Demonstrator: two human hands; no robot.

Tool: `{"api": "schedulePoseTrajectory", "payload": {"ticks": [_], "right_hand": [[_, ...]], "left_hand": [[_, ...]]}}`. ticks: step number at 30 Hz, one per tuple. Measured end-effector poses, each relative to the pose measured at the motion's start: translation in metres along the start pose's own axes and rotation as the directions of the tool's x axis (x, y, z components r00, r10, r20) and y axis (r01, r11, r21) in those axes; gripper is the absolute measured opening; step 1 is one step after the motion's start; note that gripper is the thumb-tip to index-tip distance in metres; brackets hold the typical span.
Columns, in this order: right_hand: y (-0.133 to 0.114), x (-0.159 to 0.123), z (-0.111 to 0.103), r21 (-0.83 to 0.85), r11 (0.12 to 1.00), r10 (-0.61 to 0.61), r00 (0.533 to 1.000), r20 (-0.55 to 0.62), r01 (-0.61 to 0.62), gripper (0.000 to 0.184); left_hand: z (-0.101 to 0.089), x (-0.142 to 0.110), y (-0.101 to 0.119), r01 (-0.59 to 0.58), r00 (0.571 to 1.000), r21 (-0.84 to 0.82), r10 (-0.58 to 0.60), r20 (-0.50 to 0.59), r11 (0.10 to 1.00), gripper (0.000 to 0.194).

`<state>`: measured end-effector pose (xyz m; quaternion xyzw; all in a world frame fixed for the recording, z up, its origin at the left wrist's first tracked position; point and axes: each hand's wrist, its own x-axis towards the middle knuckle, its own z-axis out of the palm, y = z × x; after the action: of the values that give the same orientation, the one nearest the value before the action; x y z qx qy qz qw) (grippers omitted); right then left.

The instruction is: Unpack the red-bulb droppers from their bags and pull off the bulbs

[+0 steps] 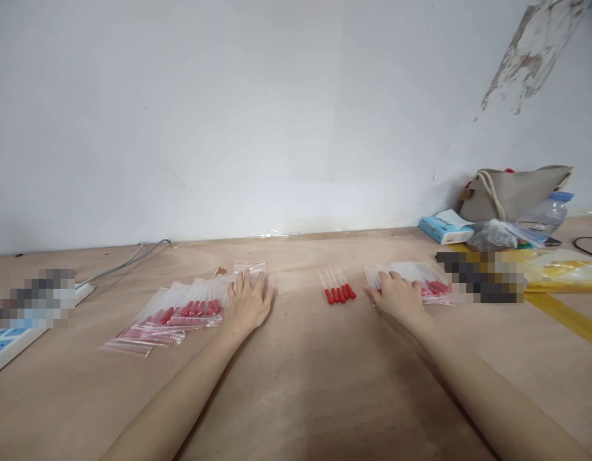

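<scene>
- Red-ended, thin-stemmed pieces [340, 294]: five, loose on the table [296, 358], between both hands, nearer the right; lined up side by side, likely for easy counting and picking up.
- Left hand [248, 298]: palm down, fingers slightly spread, over a clear bag [250, 265]; probably keeping thin plastic flat. No pinch visible.
- Right hand [396, 294]: also palm down, fingers loosely apart, over the right-hand bags [432, 278], red pieces inside; perhaps steadying slippery film. Underside of palm hidden, grip there impossible to tell.
- Filled bags [166, 314] just left of left hand: fanned, overlapping; looks like piling to save room while within reach.
- Tissue pack [437, 230], grey-beige tote [521, 192]: near the wall [296, 128], right side, presumably out of the way.
</scene>
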<state>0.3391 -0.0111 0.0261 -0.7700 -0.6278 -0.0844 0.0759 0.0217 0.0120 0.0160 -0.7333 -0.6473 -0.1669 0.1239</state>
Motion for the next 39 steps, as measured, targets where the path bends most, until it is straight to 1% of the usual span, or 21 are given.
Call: {"api": "schedulePoseTrajectory", "payload": {"ticks": [3, 5, 6, 8, 11, 14, 19, 22, 25, 27, 28, 29, 30, 31, 32, 33, 34, 35, 36, 37, 39], "right_hand": [[0.010, 0.007, -0.003, -0.006, 0.994, 0.105, 0.985, 0.135, -0.105, 0.038], [0.020, 0.013, -0.004, 0.022, 0.990, 0.131, 0.964, 0.230, -0.140, 0.037], [0.025, 0.016, -0.004, 0.038, 0.989, 0.132, 0.961, 0.243, -0.145, 0.038], [0.034, 0.022, -0.003, 0.050, 0.988, 0.133, 0.970, 0.204, -0.146, 0.043], [0.048, 0.030, -0.003, 0.043, 0.983, 0.172, 0.976, 0.135, -0.179, 0.060], [0.062, 0.036, -0.001, 0.096, 0.978, 0.171, 0.973, 0.153, -0.187, 0.061], [0.082, 0.041, 0.004, 0.226, 0.940, 0.226, 0.962, 0.150, -0.256, 0.069], [0.085, 0.040, 0.003, 0.291, 0.918, 0.256, 0.963, 0.080, -0.269, 0.061], [0.078, 0.037, -0.007, 0.377, 0.901, 0.275, 0.955, -0.114, -0.214, 0.046], [0.066, 0.034, -0.017, 0.498, 0.856, 0.296, 0.919, -0.259, -0.135, 0.045], [0.057, 0.031, -0.022, 0.586, 0.806, 0.319, 0.895, -0.312, -0.083, 0.048], [0.046, 0.028, -0.027, 0.695, 0.719, 0.334, 0.885, -0.324, -0.017, 0.052], [0.033, 0.024, -0.030, 0.806, 0.590, 0.318, 0.901, -0.296, 0.056, 0.055], [0.018, 0.018, -0.031, 0.901, 0.418, 0.288, 0.924, -0.254, 0.117, 0.059], [0.002, 0.012, -0.030, 0.960, 0.246, 0.199, 0.962, -0.187, 0.135, 0.062], [-0.015, 0.005, -0.028, 0.993, 0.086, 0.094, 0.991, -0.092, 0.084, 0.064], [-0.033, -0.002, -0.024, 1.000, -0.027, -0.020, 1.000, 0.008, -0.008, 0.065], [-0.050, -0.010, -0.018, 0.990, -0.101, -0.130, 0.988, 0.080, -0.093, 0.065], [-0.066, -0.017, -0.012, 0.974, -0.141, -0.242, 0.960, 0.138, -0.176, 0.065], [-0.081, -0.023, -0.006, 0.957, -0.156, -0.328, 0.927, 0.184, -0.246, 0.065], [-0.106, -0.033, 0.006, 0.939, -0.179, -0.425, 0.884, 0.196, -0.294, 0.065]], "left_hand": [[-0.006, -0.021, -0.003, -0.152, 0.987, -0.047, 0.149, -0.064, 0.987, 0.043], [-0.008, -0.032, -0.006, -0.220, 0.974, -0.103, 0.213, -0.076, 0.970, 0.036], [-0.007, -0.036, -0.007, -0.248, 0.968, -0.136, 0.240, -0.074, 0.959, 0.034], [-0.006, -0.040, -0.010, -0.283, 0.959, -0.197, 0.275, -0.069, 0.939, 0.031], [-0.002, -0.039, -0.011, -0.304, 0.952, -0.260, 0.300, -0.055, 0.917, 0.030], [-0.001, -0.039, -0.012, -0.299, 0.954, -0.279, 0.295, -0.056, 0.913, 0.029], [-0.003, -0.040, -0.011, -0.341, 0.939, -0.237, 0.318, -0.129, 0.910, 0.027], [-0.003, -0.040, -0.011, -0.363, 0.930, -0.227, 0.336, -0.151, 0.904, 0.026], [-0.003, -0.040, -0.011, -0.357, 0.933, -0.237, 0.332, -0.137, 0.904, 0.026], [-0.003, -0.040, -0.010, -0.351, 0.936, -0.252, 0.328, -0.132, 0.902, 0.027], [-0.004, -0.040, -0.010, -0.347, 0.937, -0.263, 0.322, -0.132, 0.900, 0.028], [-0.005, -0.040, -0.009, -0.339, 0.940, -0.278, 0.313, -0.135, 0.899, 0.030], [-0.005, -0.040, -0.009, -0.328, 0.944, -0.297, 0.298, -0.142, 0.897, 0.032], [-0.007, -0.040, -0.008, -0.311, 0.949, -0.321, 0.274, -0.156, 0.894, 0.034], [-0.008, -0.040, -0.008, -0.286, 0.956, -0.353, 0.239, -0.171, 0.891, 0.035], [-0.009, -0.040, -0.008, -0.255, 0.963, -0.394, 0.195, -0.186, 0.883, 0.035], [-0.011, -0.040, -0.008, -0.223, 0.969, -0.438, 0.148, -0.199, 0.871, 0.035], [-0.013, -0.040, -0.008, -0.198, 0.972, -0.480, 0.108, -0.210, 0.854, 0.035], [-0.015, -0.041, -0.008, -0.189, 0.972, -0.515, 0.086, -0.217, 0.836, 0.034], [-0.018, -0.041, -0.007, -0.198, 0.972, -0.537, 0.091, -0.218, 0.820, 0.033], [-0.024, -0.043, -0.004, -0.262, 0.963, -0.540, 0.177, -0.204, 0.800, 0.032]]}}
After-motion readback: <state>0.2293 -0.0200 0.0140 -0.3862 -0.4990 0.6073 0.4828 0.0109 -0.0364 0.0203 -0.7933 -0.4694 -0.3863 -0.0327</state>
